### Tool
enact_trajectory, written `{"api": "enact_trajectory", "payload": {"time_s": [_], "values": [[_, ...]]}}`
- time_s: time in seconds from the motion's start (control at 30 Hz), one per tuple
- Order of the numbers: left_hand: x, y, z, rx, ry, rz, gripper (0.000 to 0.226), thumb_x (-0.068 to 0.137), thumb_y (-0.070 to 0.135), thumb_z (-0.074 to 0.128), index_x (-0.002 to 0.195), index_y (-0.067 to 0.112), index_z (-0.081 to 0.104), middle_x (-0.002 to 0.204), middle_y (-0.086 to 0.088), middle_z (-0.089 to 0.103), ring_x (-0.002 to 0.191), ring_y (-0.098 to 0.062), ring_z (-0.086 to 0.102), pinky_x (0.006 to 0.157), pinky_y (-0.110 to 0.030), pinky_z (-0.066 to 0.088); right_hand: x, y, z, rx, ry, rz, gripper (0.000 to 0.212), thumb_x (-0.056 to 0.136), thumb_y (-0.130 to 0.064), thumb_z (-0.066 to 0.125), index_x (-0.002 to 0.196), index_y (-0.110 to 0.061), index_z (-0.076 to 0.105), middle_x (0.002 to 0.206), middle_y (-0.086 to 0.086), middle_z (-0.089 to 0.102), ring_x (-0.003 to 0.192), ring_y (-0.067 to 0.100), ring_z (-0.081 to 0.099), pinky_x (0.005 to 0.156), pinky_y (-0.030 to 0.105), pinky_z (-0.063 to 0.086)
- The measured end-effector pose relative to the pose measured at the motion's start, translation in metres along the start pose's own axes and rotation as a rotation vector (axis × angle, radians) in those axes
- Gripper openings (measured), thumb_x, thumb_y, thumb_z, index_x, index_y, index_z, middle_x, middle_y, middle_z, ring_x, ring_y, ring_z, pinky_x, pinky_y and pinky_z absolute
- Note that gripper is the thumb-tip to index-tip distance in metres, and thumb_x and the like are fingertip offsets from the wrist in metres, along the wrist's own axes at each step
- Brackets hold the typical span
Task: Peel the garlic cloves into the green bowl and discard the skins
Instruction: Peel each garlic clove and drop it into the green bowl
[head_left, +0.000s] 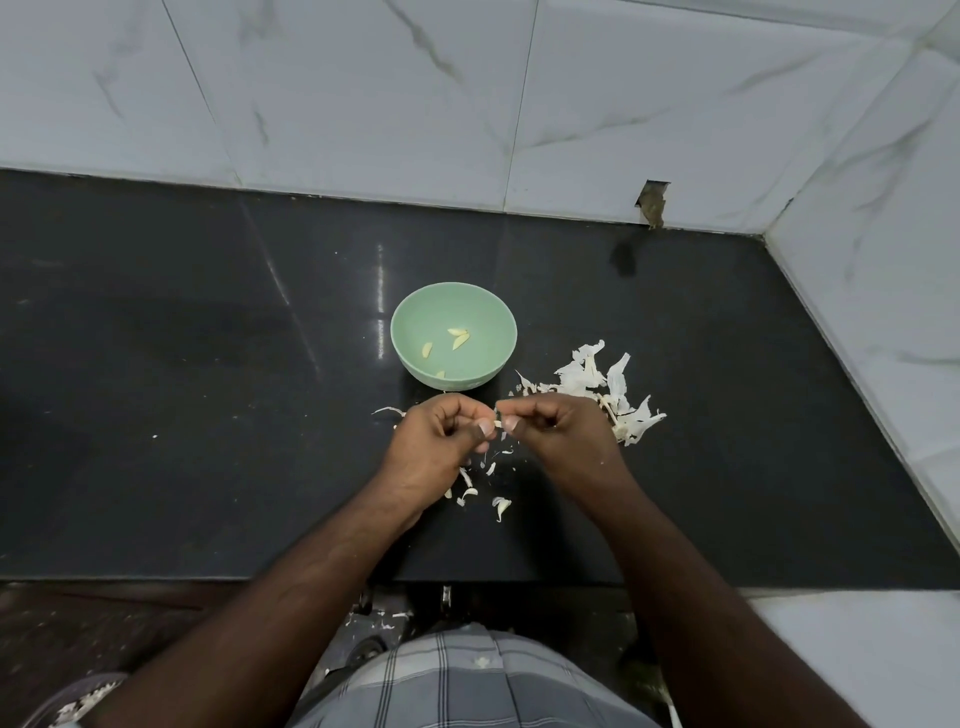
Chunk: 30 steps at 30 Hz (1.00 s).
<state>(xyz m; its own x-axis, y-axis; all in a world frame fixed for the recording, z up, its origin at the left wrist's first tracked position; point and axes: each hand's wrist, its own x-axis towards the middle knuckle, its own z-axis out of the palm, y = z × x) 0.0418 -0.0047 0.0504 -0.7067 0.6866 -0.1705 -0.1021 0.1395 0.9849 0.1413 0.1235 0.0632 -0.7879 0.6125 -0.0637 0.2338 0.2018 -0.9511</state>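
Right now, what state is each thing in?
Green bowl: upright, holding a few peeled cloves.
Garlic clove: pinched between both hands, mostly hidden.
Left hand: pinching the clove.
Right hand: pinching the clove.
Skins: loose on the counter.

Countertop (208, 415): dark polished stone, glossy. Wall tiles (363, 93): white veined marble-look, smooth. Green bowl (410, 332): matt. Garlic skins (602, 384): papery.

black counter (208, 415) under white marble wall tiles (363, 93), one chipped
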Motion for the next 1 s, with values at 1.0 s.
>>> {"api": "enact_trajectory", "payload": {"time_s": [1.0], "values": [[-0.001,0.002,-0.004,-0.029,0.029,-0.178,0.011,0.090,0.010,0.070,0.080,0.010,0.075,0.064,-0.006,0.059,0.056,-0.010,0.051,0.051,-0.017,0.040,-0.008,0.001,0.017,-0.347,0.109,-0.108,0.021,0.084,-0.009,0.069,0.076,-0.028,0.066,0.075,-0.011,0.068,0.075,0.008,0.063,0.074,0.034,0.053]]}}
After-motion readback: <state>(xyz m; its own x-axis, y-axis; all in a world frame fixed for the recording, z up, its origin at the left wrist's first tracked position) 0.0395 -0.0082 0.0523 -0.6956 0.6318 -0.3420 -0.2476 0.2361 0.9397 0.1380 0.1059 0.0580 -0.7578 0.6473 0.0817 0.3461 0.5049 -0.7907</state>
